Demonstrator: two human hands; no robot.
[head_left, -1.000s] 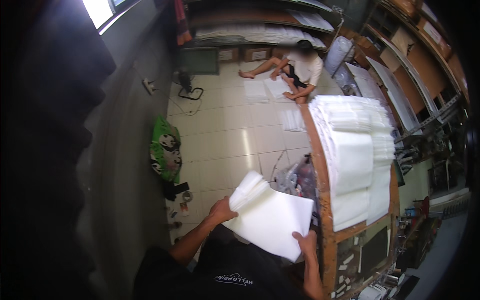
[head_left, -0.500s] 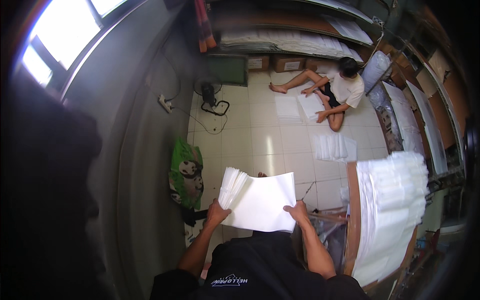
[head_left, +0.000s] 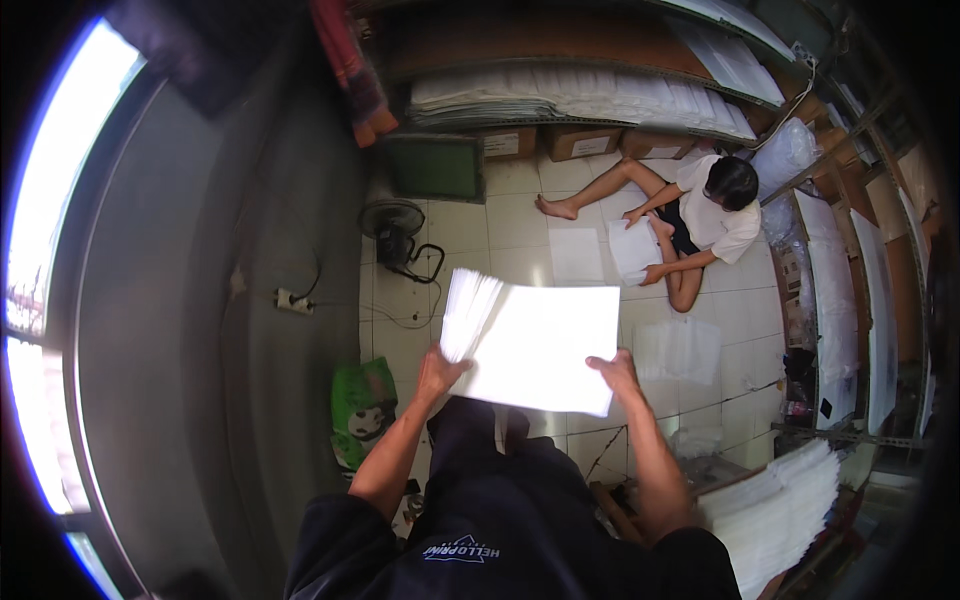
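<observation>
A thick stack of white paper sheets [head_left: 550,345] is held out in front of my body, over the tiled floor. My left hand [head_left: 440,375] is closed on its near left side, thumb on top. Above that hand the left edge of the stack is fanned into many separate leaves. At the right side my right hand [head_left: 615,374] pinches the stack, its thumb resting on the top sheet. The fingers beneath the paper are hidden. The top sheet looks blank and bright.
A person [head_left: 710,215] sits on the floor ahead, handling white sheets [head_left: 634,250]. A black fan [head_left: 393,230] with a cord stands by the left wall, a green bag [head_left: 362,410] nearer me. Another paper pile [head_left: 775,510] lies at my right. Loaded shelves [head_left: 580,95] line the back.
My view has turned and shifted. My hands have carried the paper stack farther out from my body, still gripping both sides. The big pile at right now sits lower in view.
</observation>
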